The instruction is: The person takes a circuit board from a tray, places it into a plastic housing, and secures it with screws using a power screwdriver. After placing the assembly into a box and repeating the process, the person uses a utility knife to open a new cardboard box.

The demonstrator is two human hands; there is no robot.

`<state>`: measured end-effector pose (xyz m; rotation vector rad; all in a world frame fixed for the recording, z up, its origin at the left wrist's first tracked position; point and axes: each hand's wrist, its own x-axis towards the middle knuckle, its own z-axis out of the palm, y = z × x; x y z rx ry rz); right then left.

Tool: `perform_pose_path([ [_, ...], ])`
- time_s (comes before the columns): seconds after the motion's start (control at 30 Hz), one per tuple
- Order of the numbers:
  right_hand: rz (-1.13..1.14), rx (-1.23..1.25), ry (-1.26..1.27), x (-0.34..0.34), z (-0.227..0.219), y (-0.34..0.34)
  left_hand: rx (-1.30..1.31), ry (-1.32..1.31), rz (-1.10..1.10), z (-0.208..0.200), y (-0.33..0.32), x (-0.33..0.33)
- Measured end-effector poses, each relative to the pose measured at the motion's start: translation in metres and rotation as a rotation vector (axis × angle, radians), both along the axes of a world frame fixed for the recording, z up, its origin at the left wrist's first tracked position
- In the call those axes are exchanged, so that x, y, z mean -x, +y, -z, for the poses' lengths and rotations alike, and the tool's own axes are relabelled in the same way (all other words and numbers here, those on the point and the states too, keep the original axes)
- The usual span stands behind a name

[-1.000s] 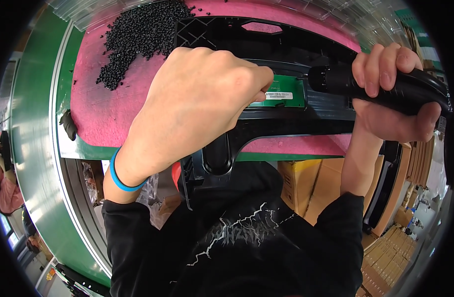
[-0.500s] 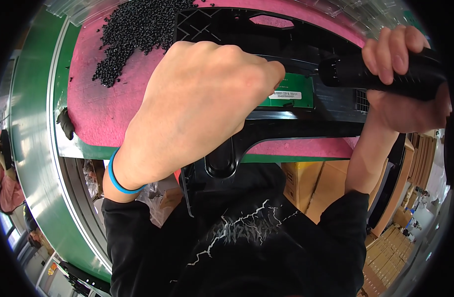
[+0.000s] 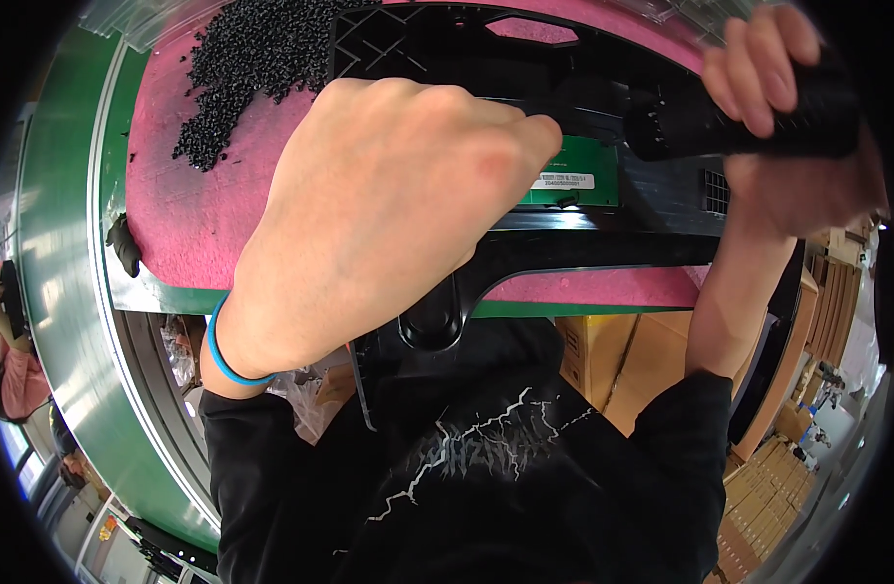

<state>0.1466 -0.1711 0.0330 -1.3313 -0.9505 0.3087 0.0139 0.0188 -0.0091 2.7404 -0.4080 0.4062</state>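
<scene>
My right hand (image 3: 759,83) is wrapped round a black power screwdriver (image 3: 739,122), its nose pointing left above a large black plastic housing (image 3: 603,248). A green circuit board (image 3: 588,165) with a white label lies in the housing, left of the screwdriver's nose. Over the board's left part hangs my left hand (image 3: 398,175), knuckles up and fingers curled closed. Its fingertips are hidden under the hand, so what they pinch, if anything, cannot be made out. A blue band circles the left wrist.
A pile of small black screws (image 3: 262,58) is spread on the pink mat (image 3: 189,229) at the far left. A dark scrap (image 3: 124,243) lies by the mat's left edge. Cardboard boxes (image 3: 617,365) stand under the table, and clear plastic trays line the far edge.
My right hand has moved up and slightly away with the screwdriver. The left hand stays nearly in place, still curled over the board.
</scene>
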Motion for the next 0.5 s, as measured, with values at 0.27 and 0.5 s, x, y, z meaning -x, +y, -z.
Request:
perform_pose_path([
  [0.27, -0.040, -0.462, 0.533, -0.008, 0.012, 0.026, -0.009, 0.059, -0.029, -0.002, -0.001, 0.005],
  [0.5, -0.544, -0.730, 0.699, -0.018, 0.031, 0.046, -0.006, 0.023, -0.010, -0.002, -0.002, 0.004],
])
